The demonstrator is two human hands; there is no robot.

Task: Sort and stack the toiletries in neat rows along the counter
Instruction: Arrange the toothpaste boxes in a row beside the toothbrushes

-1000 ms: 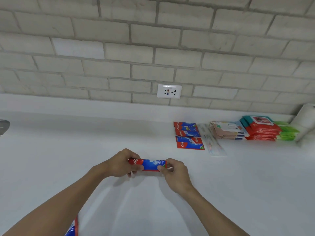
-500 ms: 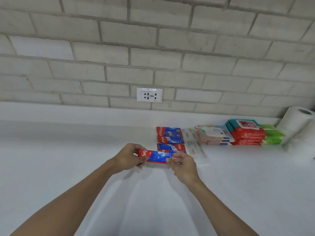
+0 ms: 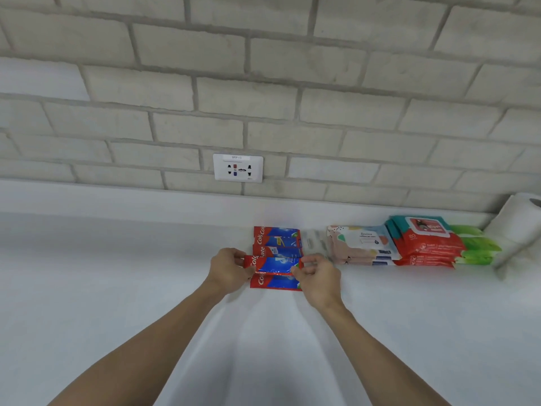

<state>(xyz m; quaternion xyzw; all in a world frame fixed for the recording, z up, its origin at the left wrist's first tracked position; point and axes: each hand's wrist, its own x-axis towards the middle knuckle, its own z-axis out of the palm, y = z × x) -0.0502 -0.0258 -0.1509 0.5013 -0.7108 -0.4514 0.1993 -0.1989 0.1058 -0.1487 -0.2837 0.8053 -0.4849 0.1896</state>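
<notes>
I hold a red and blue toothpaste box (image 3: pixel 273 264) by its two ends, just above another toothpaste box (image 3: pixel 275 282) lying on the white counter (image 3: pixel 117 288). My left hand (image 3: pixel 228 271) pinches the left end and my right hand (image 3: pixel 316 273) pinches the right end. Behind them, a stack of toothpaste boxes (image 3: pixel 276 241) lies near the wall. Right of these sit clear-packed items (image 3: pixel 313 244), a stack of pale wipe packs (image 3: pixel 360 244), a stack of red wipe packs (image 3: pixel 424 244) and green packs (image 3: pixel 474 247).
A paper roll (image 3: pixel 518 221) stands at the far right against the brick wall. A white power socket (image 3: pixel 237 168) sits on the wall above the toothpaste boxes. A raised white ledge (image 3: pixel 117 200) runs along the back of the counter.
Both hands carried the toothpaste box forward and to the right, from the open counter to just over the front box of the toothpaste row. The view shifted right as well.
</notes>
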